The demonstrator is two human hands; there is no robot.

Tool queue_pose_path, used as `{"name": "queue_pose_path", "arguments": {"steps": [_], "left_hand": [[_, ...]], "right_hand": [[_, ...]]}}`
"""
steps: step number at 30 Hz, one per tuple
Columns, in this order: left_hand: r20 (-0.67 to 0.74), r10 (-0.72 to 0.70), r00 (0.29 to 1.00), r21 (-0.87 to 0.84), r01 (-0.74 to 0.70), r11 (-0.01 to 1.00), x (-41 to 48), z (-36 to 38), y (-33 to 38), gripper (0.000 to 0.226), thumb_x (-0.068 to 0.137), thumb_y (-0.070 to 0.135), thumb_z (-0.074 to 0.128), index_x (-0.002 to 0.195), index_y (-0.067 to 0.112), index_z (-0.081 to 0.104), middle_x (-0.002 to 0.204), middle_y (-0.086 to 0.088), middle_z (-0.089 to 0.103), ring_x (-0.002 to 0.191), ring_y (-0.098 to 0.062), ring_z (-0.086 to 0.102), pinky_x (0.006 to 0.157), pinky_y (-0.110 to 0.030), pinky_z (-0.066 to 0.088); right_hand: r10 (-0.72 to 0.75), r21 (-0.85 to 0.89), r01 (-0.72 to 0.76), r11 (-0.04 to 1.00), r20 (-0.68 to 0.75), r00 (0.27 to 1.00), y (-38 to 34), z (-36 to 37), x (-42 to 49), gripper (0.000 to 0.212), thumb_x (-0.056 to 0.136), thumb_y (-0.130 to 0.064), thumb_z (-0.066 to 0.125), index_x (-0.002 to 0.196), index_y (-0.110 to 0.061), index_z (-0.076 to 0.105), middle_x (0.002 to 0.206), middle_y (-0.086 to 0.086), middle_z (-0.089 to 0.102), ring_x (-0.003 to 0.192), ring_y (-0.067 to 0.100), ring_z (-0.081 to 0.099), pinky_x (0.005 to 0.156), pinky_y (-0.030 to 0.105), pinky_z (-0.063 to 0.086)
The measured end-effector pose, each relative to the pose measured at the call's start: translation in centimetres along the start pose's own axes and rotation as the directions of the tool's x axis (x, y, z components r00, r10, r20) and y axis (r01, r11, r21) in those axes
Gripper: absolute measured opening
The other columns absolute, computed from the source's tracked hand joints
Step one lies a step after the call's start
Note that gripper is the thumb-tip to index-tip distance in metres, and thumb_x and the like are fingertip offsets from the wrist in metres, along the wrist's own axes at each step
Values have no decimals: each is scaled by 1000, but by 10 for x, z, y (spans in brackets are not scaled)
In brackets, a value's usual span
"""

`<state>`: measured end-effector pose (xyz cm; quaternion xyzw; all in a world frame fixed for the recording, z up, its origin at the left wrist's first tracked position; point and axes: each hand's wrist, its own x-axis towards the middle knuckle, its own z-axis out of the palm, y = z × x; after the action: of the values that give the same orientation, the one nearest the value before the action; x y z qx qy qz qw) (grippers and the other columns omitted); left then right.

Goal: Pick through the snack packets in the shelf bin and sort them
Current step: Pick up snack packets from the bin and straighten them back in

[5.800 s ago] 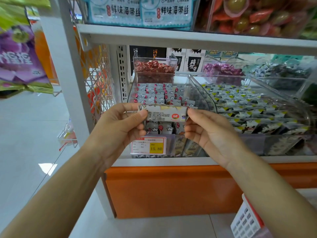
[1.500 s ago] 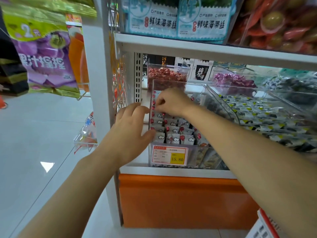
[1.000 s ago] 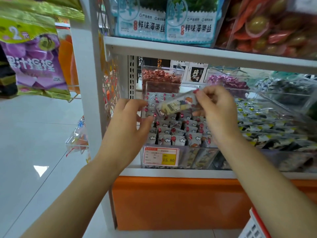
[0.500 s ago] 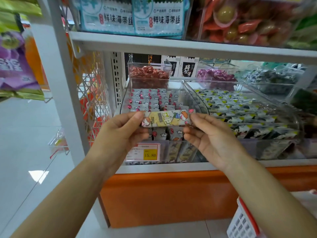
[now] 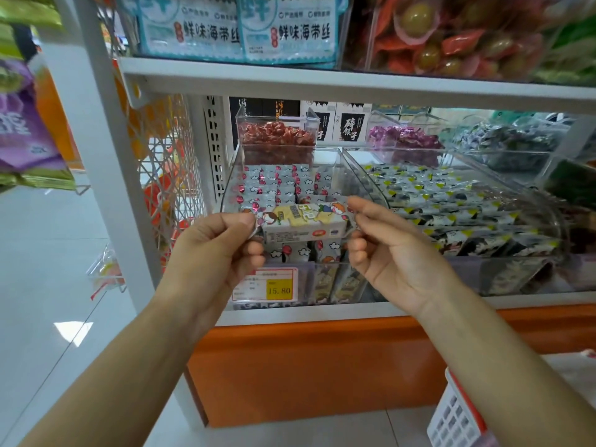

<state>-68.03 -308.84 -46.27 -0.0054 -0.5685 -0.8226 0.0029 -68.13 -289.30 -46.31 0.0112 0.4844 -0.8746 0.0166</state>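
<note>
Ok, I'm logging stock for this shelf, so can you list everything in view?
clear bin: one, transparent, lower shelf, front left
balloon-print packets: many, grey and red, inside that bin
snack packet: one, yellow and white, held before that bin
price tag: one, red, white, yellow, bin's front
black-and-yellow packets: many, next bin rightward
red sweets: many, small bin behind
purple sweets: many, back bin to their right
kelp packs: two, teal and white, upper shelf
basket: one, white with red rim, lower right
left hand: one, pinches packet's left end
right hand: one, pinches its right end
</note>
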Motion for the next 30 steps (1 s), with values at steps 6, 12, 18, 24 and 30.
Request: {"name": "queue_pose_path", "arguments": {"steps": [6, 12, 18, 24, 30], "left_hand": [[8, -68, 998, -133, 69, 989, 3, -4, 1, 15, 93, 8, 49, 91, 7, 64, 53, -2, 58, 43, -4, 54, 43, -13, 48], [131, 61, 989, 65, -70, 995, 1, -3, 1, 31, 65, 31, 66, 85, 8, 68, 66, -3, 66, 59, -9, 63, 56, -16, 52], [135, 114, 984, 164, -135, 977, 2, -4, -2, 34, 62, 24, 68, 91, 6, 67, 89, -16, 70, 74, -16, 69, 62, -18, 54], [111, 174, 978, 210, -195, 958, -1, 0, -4, 17, 81, 22, 61, 88, 6, 64, 87, -12, 72, 74, -18, 70, 64, -20, 55], [30, 205, 978, 164, -207, 964, 0, -1, -3, 21, 90, 14, 56, 70, 8, 55, 80, -19, 70, 64, -21, 68, 56, -20, 54]], "right_hand": [[-148, -166, 171, 971, 143, 979, 0, 0, -3, 34, 66, -20, 69, 99, -9, 68, 64, 1, 64, 58, 11, 62, 52, 21, 52], [-281, -366, 286, 885, 68, 957, 5, -2, -3, 30, 68, -32, 67, 87, -9, 69, 72, 8, 66, 60, 14, 64, 55, 21, 53], [-322, -462, 297, 835, 26, 946, 5, -3, -3, 24, 74, -41, 63, 72, -18, 68, 61, 4, 63, 53, 17, 63, 50, 26, 53], [-336, -457, 310, 834, 25, 942, 6, -3, -4, 27, 80, -38, 58, 78, -12, 64, 58, 3, 62, 51, 17, 61, 46, 26, 52], [-251, -323, 247, 914, 30, 968, 5, 0, -3, 18, 83, -24, 61, 73, -9, 62, 56, 2, 60, 48, 14, 58, 43, 22, 49]]}}
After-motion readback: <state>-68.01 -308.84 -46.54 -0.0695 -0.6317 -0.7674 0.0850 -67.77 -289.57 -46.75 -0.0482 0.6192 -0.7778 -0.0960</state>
